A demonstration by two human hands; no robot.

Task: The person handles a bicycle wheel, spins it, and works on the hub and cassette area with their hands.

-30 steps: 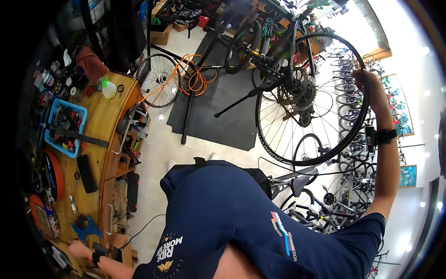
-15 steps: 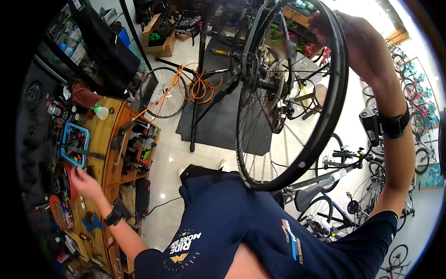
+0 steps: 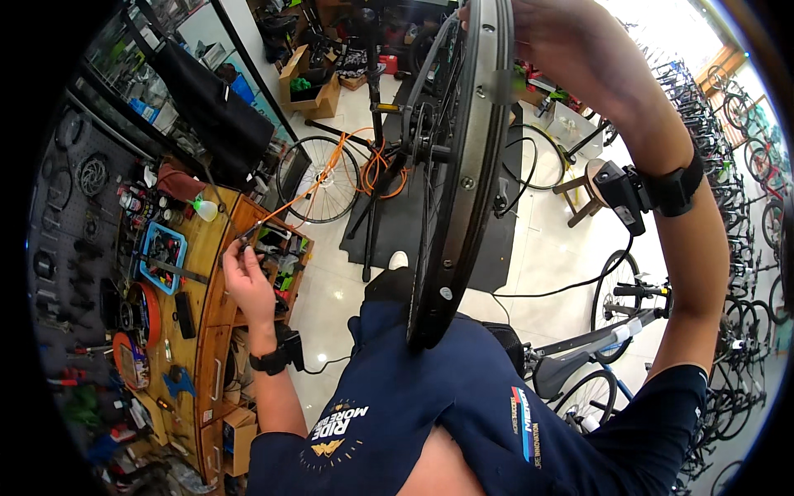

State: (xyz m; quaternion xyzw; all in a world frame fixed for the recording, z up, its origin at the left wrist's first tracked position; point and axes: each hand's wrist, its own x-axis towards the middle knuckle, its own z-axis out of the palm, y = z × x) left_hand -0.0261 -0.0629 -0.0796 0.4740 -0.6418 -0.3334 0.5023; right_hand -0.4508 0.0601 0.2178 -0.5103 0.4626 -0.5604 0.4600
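Note:
A bicycle wheel (image 3: 470, 178) with a black rim stands upright in front of me, seen nearly edge-on. Its outer channel looks bare, dotted with round spots. High on this rim, my right hand (image 3: 562, 33) is closed round it, one fingertip showing on the far side. At the front edge of the workbench, my left hand (image 3: 250, 285) pinches a dark fitting (image 3: 242, 241) at the end of an orange air hose (image 3: 285, 205). The fingers partly cover that fitting, so its exact kind is hidden. The hose runs to a coil beside the black repair stand (image 3: 370, 182).
On the wooden workbench (image 3: 194, 310) are a blue tray (image 3: 165, 285) of tools, a spray bottle (image 3: 206, 210) and red round containers. A second wheel (image 3: 318, 180) leans by the bench. Stool (image 3: 581, 194), bicycle (image 3: 562, 368) and cable lie right; a rack of bikes lines the wall.
My left hand has gone from beside the blue tray to the hose end and pinched it. The wheel has turned from a slanted view to nearly edge-on, my right hand still at its top.

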